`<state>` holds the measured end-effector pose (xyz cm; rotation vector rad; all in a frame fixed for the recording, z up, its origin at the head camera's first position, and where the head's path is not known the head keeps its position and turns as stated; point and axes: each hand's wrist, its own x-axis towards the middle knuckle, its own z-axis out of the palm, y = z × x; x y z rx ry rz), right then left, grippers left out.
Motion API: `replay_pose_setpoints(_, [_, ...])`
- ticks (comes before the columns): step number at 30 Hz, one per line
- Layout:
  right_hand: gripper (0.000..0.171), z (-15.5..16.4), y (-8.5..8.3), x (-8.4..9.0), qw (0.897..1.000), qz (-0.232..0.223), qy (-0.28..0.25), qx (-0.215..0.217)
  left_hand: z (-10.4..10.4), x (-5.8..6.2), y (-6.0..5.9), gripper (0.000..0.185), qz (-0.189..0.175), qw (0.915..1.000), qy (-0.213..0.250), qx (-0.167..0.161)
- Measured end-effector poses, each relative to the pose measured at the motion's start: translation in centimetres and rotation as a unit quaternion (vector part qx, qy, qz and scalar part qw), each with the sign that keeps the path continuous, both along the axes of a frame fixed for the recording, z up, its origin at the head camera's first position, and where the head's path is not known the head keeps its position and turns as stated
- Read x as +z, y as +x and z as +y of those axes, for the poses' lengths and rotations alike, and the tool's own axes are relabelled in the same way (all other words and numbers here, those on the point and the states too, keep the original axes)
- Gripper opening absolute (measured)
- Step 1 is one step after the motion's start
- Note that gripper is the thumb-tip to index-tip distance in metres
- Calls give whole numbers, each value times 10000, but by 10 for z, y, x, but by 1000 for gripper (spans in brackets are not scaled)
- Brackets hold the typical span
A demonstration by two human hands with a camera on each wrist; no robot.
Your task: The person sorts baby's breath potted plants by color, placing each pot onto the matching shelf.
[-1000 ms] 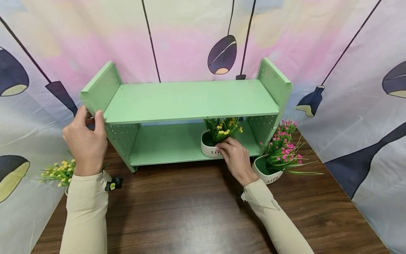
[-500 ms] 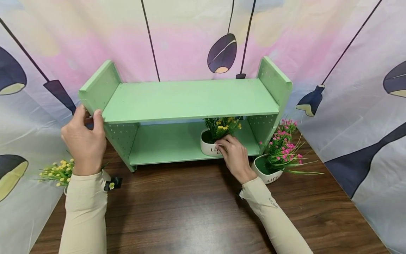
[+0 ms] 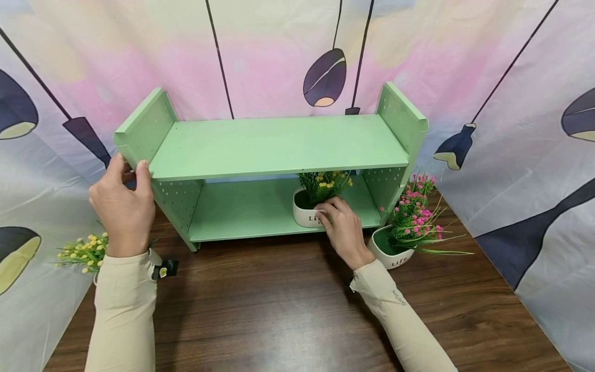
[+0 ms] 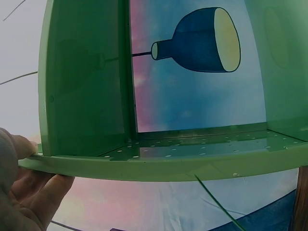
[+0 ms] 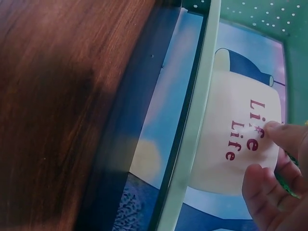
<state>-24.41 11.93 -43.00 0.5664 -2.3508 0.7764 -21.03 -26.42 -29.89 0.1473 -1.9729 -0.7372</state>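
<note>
A green two-tier shelf (image 3: pixel 279 144) stands on the table. In the head view my left hand (image 3: pixel 123 209) grips its left side panel by the front edge. The left wrist view shows the thumb on one side of that panel (image 4: pixel 159 166) and fingers on the other. On the lower tier, right of the middle, sits a white flower pot (image 3: pixel 303 212) with yellow flowers and "Life" lettering. My right hand (image 3: pixel 343 230) holds the pot near its front right rim. In the right wrist view the thumb presses the pot's lettered face (image 5: pixel 231 144); some fingertips are partly hidden.
A white pot (image 3: pixel 388 250) of pink flowers stands on the brown table (image 3: pixel 260 310), by the shelf's right end. Yellow flowers (image 3: pixel 83 253) show at the left, partly behind my left sleeve. A lamp-patterned curtain (image 3: pixel 279 57) hangs behind the shelf.
The yellow-flowered pot has shifted very slightly back on the lower tier with my right hand on it. My left hand keeps its grip on the side panel.
</note>
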Motion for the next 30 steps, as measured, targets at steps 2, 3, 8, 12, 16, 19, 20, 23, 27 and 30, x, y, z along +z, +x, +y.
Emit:
replay_pose_setpoints(2, [14,1,2,-1,10000,-54,-55,17,0,0,0,29,15,10000,-4,-12])
replay_pose_setpoints(3, [17,2,3,-1,9999,-92,-78,25,0,0,-1,29,18,10000,-11,-21])
replay_pose_setpoints(8, [25,7,11,3,9995,-273,-149,64,2,0,-2,31,-12,10000,-14,-1])
replay_pose_setpoints(12, [24,12,18,10,9993,-334,-120,135,2,1,-1,32,-76,9999,10,82])
replay_pose_setpoints(16, [24,19,30,16,9992,-373,-24,148,1,-1,-1,32,-57,10000,-4,64])
replay_pose_setpoints(19, [25,27,41,22,9989,-446,77,135,0,-3,-2,31,-12,10000,-1,17])
replay_pose_setpoints(20, [25,30,45,23,9987,-473,99,143,0,-3,-2,32,-2,10000,12,-2])
replay_pose_setpoints(23, [26,40,59,28,9983,-531,106,193,-1,-4,-2,32,28,10000,45,-38])
replay_pose_setpoints(27, [25,56,78,25,9983,-523,93,236,-2,-4,-1,32,49,10000,36,-3])
replay_pose_setpoints(30, [25,69,93,18,9985,-477,130,214,-2,-5,-1,31,56,10000,9,45])
